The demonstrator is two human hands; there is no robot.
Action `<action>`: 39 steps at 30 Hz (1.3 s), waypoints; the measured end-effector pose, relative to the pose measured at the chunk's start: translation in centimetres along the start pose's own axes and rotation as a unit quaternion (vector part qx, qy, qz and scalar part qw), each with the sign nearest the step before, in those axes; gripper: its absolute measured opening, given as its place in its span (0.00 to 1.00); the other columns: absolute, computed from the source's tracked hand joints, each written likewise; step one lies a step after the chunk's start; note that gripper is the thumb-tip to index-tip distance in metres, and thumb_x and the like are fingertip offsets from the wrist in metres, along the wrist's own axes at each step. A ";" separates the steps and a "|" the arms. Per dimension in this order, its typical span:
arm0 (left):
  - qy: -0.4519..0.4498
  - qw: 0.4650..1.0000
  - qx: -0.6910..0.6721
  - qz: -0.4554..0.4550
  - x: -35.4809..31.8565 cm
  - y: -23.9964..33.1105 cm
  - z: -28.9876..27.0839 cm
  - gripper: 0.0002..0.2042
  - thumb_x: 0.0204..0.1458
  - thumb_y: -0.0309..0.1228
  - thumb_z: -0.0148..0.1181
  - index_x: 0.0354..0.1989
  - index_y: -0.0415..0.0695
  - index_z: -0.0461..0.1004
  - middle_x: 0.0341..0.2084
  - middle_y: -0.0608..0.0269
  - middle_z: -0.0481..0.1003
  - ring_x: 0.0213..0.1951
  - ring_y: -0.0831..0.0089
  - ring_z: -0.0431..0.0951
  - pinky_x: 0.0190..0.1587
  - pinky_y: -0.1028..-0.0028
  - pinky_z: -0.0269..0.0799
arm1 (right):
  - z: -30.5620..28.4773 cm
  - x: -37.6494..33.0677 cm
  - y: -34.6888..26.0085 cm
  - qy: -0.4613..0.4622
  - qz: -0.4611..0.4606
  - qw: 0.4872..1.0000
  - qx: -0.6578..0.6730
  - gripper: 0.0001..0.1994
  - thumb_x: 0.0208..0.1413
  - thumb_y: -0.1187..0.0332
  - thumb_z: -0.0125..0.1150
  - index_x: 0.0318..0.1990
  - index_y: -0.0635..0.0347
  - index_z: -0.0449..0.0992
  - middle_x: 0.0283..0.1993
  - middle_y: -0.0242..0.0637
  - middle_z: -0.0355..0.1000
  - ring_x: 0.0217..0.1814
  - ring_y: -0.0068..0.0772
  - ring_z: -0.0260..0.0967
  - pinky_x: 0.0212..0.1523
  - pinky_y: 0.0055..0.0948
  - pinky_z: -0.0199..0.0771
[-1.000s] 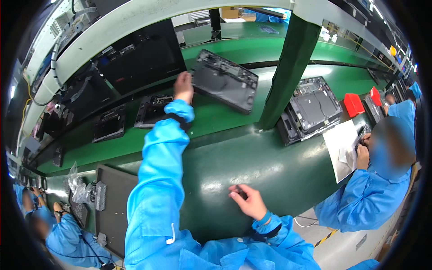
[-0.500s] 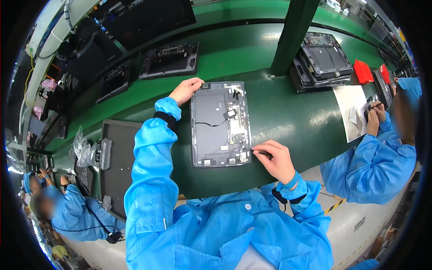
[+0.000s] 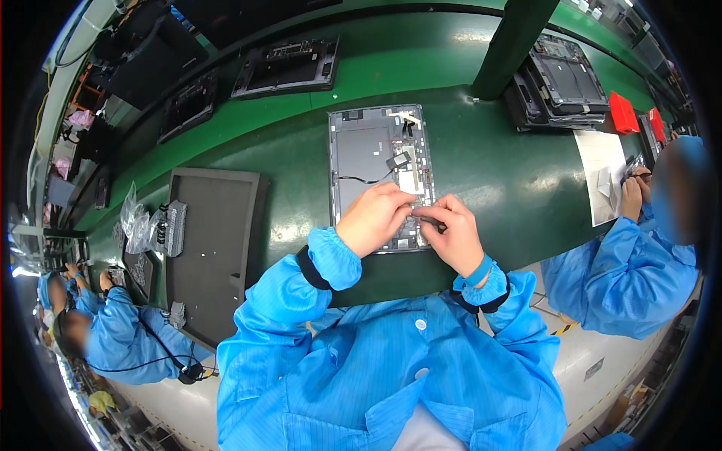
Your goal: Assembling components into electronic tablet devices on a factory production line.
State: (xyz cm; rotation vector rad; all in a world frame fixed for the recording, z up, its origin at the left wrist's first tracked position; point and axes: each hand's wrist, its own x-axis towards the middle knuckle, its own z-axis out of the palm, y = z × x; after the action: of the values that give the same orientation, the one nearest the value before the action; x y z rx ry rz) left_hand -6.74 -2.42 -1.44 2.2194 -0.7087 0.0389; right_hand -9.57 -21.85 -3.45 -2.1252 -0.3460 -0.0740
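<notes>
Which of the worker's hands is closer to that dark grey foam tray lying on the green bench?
Left. The left hand rests on the open grey device shell, just right of the foam tray; the right hand sits farther right.

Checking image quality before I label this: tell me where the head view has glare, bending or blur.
Head view: glare patches on the green bench right of the open chassis; bench edges bow toward the dark round rim; both hands, left and right, and the chassis look sharp; the co-workers' faces are blurred.
</notes>
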 end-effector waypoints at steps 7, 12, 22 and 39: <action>-0.020 0.999 0.020 -0.034 -0.5 0.0 0.9 0.06 0.46 0.26 0.64 0.32 0.40 0.79 0.28 0.55 0.74 0.31 0.56 0.77 0.35 0.64 0.74 | -0.6 0.1 0.1 -0.026 0.009 0.999 0.025 0.12 0.43 0.77 0.65 0.38 0.56 0.82 0.32 0.39 0.67 0.31 0.38 0.70 0.32 0.33 0.72; -0.022 0.998 0.028 -0.053 -0.4 0.7 0.6 0.03 0.46 0.24 0.62 0.30 0.40 0.78 0.28 0.55 0.74 0.32 0.55 0.76 0.36 0.63 0.73 | -0.4 0.4 0.2 -0.016 -0.021 1.000 -0.009 0.10 0.43 0.76 0.67 0.36 0.57 0.82 0.32 0.38 0.67 0.31 0.38 0.69 0.32 0.32 0.71; -0.003 1.000 0.007 -0.029 -1.3 1.0 1.2 0.04 0.45 0.24 0.62 0.30 0.41 0.76 0.28 0.57 0.74 0.34 0.55 0.75 0.39 0.63 0.72 | -1.6 1.3 0.9 -0.114 -0.039 0.993 0.015 0.08 0.45 0.76 0.66 0.35 0.61 0.79 0.33 0.37 0.66 0.34 0.37 0.69 0.34 0.31 0.70; 0.033 0.996 0.079 -0.027 -4.7 2.8 2.1 0.17 0.47 0.20 0.60 0.48 0.41 0.74 0.44 0.56 0.70 0.45 0.57 0.73 0.46 0.64 0.73 | -2.1 2.2 -0.3 -0.150 -0.064 0.985 -0.059 0.09 0.40 0.76 0.66 0.33 0.57 0.78 0.34 0.35 0.67 0.34 0.38 0.70 0.35 0.32 0.73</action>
State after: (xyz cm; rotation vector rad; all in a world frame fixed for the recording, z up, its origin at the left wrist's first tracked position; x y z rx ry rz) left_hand -12.50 -3.14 -2.18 2.3761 -0.6272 0.1453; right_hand -7.39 -22.99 -1.66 -2.2324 -0.6704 0.1577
